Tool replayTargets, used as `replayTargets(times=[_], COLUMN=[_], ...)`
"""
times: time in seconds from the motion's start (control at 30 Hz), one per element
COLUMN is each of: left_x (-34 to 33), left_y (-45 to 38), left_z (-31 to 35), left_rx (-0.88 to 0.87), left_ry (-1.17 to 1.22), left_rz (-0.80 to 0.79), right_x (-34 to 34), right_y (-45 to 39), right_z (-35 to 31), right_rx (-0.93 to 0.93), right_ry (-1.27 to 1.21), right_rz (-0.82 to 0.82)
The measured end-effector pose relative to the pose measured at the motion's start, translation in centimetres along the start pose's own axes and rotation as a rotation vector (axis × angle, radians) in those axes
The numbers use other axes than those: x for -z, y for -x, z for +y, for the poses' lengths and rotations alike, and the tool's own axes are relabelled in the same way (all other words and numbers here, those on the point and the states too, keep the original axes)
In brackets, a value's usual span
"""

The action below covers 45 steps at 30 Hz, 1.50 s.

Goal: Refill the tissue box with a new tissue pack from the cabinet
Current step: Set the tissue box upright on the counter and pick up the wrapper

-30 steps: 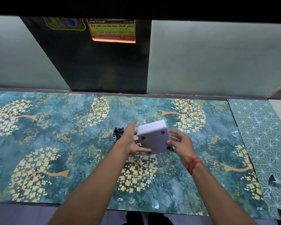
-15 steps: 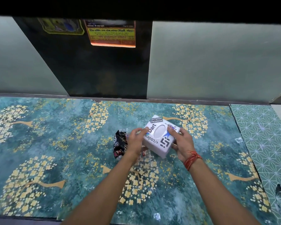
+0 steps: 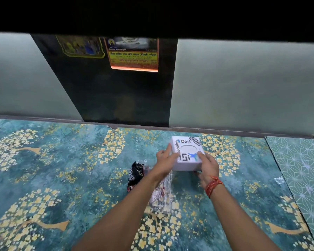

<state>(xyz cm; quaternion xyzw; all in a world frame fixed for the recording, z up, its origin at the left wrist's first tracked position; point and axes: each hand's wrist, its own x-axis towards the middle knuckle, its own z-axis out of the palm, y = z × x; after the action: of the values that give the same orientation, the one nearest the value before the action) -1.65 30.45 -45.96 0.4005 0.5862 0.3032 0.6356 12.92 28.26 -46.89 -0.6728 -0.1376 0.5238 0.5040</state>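
White square plastic tissue box with stickers [image 3: 187, 153], oval slot up, held between my two hands above teal desk with gold tree pattern [image 3: 62, 178], toward its far edge. My left hand [image 3: 166, 160]: grip clamped on box's left side. My right hand [image 3: 208, 164]: grip clamped on right near corner. Crumpled clear-and-black plastic wrapper [image 3: 145, 180] lies on desk under left forearm.

White stickered tissue box [image 3: 187, 153] upright, oval opening facing up.

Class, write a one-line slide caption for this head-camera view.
Both hands, left and right, hold a stickered white tissue box upright on a floral table.
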Motion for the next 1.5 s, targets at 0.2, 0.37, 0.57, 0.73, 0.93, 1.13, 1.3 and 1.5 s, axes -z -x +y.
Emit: replayTargets(times=[0.2, 0.37, 0.57, 0.73, 0.93, 1.13, 1.3, 1.5], left_x=[0.1, -0.1, 0.9, 3.5, 5.6, 6.3, 6.7, 5.7], left_y=[-5.0, -7.3, -9.0, -5.2, 1.0, 5.5, 8.1, 9.8], left_z=[3.7, 0.7, -1.7, -0.2, -1.3, -1.6, -2.7, -4.6], left_rx=[-0.119, -0.195, -0.271, -0.156, 0.034, 0.068, 0.110, 0.100], left_ry=[-0.123, -0.147, -0.341, -0.856, -1.153, -0.318, -0.058, 0.187], left_rz=[-0.037, -0.022, 0.004, -0.112, -0.083, 0.162, 0.151, 0.217], right_x=[-3.0, -3.2, -2.2, 0.6, 4.2, 4.1, 3.8, 5.8], right_y=[-4.2, -7.1, -7.5, -1.2, 8.8, 10.1, 9.6, 9.8], right_z=[-1.2, -0.8, -0.6, 1.3, 7.7, 7.2, 4.3, 2.6], right_rx=[0.157, 0.210, 0.289, 0.201, -0.044, -0.178, -0.010, 0.029], right_ry=[0.224, 0.467, 0.560, 0.441, 0.375, 0.130, 0.210, 0.107], right_rz=[0.083, 0.085, -0.003, 0.068, 0.119, -0.050, -0.060, -0.177])
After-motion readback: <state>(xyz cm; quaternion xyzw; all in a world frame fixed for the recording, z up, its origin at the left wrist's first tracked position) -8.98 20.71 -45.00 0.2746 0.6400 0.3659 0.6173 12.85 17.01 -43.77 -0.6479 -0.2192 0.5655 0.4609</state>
